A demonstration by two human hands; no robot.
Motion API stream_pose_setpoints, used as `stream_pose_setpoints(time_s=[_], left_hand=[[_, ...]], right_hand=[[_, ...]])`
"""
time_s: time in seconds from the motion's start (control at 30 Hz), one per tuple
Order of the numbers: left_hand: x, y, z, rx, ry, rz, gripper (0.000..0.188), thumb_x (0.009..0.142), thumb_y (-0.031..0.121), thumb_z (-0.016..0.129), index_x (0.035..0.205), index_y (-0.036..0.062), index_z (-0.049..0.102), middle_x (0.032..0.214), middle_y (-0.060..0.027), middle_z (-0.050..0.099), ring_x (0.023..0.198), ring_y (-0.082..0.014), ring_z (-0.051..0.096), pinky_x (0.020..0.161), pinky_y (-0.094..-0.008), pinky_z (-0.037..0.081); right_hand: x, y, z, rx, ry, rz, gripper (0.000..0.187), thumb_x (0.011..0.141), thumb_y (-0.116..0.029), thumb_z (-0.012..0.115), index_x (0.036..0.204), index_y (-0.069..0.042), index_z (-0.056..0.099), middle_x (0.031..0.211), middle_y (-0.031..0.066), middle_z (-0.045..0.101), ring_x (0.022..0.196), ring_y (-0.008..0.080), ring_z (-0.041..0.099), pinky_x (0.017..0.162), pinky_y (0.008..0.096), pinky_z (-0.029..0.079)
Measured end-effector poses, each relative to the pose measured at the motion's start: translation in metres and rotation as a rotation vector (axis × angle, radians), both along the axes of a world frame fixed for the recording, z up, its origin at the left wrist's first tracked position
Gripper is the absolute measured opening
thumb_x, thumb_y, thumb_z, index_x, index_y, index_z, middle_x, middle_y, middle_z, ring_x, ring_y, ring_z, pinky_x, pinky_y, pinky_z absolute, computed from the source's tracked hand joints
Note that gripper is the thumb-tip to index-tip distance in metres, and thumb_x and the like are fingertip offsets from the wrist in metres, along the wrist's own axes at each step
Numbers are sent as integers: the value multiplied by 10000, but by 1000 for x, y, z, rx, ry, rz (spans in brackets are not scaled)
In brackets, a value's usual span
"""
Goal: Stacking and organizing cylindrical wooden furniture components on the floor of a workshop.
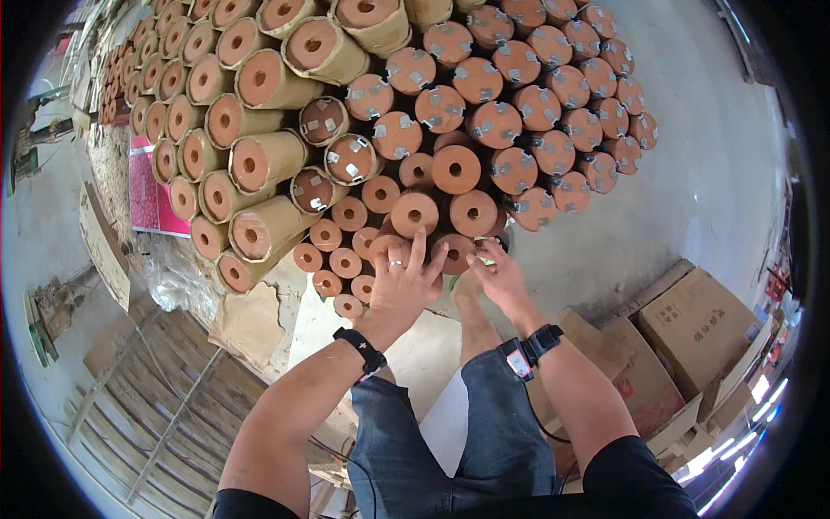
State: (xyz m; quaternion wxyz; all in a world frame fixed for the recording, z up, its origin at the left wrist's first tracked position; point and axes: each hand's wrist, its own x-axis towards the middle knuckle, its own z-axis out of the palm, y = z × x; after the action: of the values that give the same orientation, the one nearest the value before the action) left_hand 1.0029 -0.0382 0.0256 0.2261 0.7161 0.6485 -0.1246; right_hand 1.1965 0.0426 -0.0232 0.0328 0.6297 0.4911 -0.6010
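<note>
My left hand [402, 281] reaches over the near edge of a stack of reddish-brown clay cylinders with holes in their ends. Its fingers are spread, one on the rim of a cylinder [415, 214] and another at the left rim of a nearer cylinder [456, 253]. On that nearer cylinder's right side is my right hand [501, 281], fingers bent and apart, tips at its edge. Neither hand visibly closes round anything. Smaller holed cylinders [344, 262] stand left of my left hand. The lower sides of the cylinders under my fingers are hidden.
Paper-wrapped clay cylinders [268, 160] are stacked at the left. Cylinders with small metal clips [495, 125] fill the back right. Cardboard boxes [700, 324] stand at the right. A slatted wooden rack [164, 406] and clear plastic wrap [181, 281] are on the left.
</note>
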Motion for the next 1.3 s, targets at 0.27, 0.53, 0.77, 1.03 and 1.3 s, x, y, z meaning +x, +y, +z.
stream_pose_setpoints(time_s=[0.27,0.53,0.77,1.03,1.3], left_hand=[[11,-2,-11,12,49,-7,723,880,297,616,1529,202,311,1534,-227,257,1283,-418,387,850,-532,452],[-3,6,-9,-126,-105,56,779,840,146,645,1533,244,304,1587,-242,112,1426,-495,194,949,-548,503],[-12,1,-13,46,-166,-30,692,791,75,650,1431,288,493,1588,-252,130,1468,-472,147,858,-468,568],[-6,14,-18,2,-200,-10,598,831,144,649,1399,280,522,1595,-262,100,1482,-460,119,792,-426,596],[-10,27,-10,-104,-201,-49,415,814,82,655,1211,186,597,1613,-157,135,1464,-436,183,855,-482,569]], right_hand=[[34,33,19,641,-111,133,281,899,-82,656,1173,-86,593,1058,126,581,788,221,667,685,331,567],[29,6,43,330,-18,187,296,895,-106,660,1182,-79,591,1069,142,584,755,225,646,666,321,564],[35,-24,41,225,6,182,316,895,-102,659,1202,-69,593,1089,152,588,725,214,648,644,313,559],[55,-12,40,281,-66,217,338,890,-99,663,1217,-64,581,1107,162,574,767,249,658,669,330,562],[21,36,34,705,-301,254,773,793,-158,770,1441,-154,350,1283,251,424,1243,413,424,1002,449,423]])
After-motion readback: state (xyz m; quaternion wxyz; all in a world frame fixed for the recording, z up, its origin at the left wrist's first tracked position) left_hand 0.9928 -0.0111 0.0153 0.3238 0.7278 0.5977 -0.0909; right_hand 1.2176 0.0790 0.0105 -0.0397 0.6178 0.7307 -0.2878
